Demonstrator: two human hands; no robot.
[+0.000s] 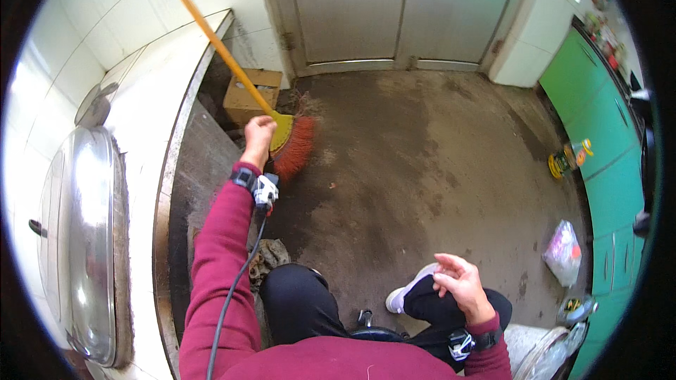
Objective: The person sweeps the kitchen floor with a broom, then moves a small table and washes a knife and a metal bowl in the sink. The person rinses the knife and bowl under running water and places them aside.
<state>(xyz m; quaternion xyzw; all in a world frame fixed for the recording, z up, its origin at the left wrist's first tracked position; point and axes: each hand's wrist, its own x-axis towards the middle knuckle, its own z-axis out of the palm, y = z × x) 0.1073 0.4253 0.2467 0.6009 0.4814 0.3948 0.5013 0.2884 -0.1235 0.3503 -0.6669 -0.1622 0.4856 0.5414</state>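
A stained, gritty concrete floor [422, 169] is spread out ahead of both hands. Just beyond the left hand [258, 135], a brown cardboard box [248, 95] is tucked by the tiled counter [151, 91]; its contents can't be made out. A broom [282, 130], yellow stick and reddish bristles, is gripped low by that hand, bristles on the floor. The right hand [461, 283] is held loose, nothing in it, over the knee.

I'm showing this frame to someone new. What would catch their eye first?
The broom, with its long yellow handle and red bristles, gripped low by the left hand near the cardboard box. Then the bright green cabinets on the right, and the large metal lid at far left.
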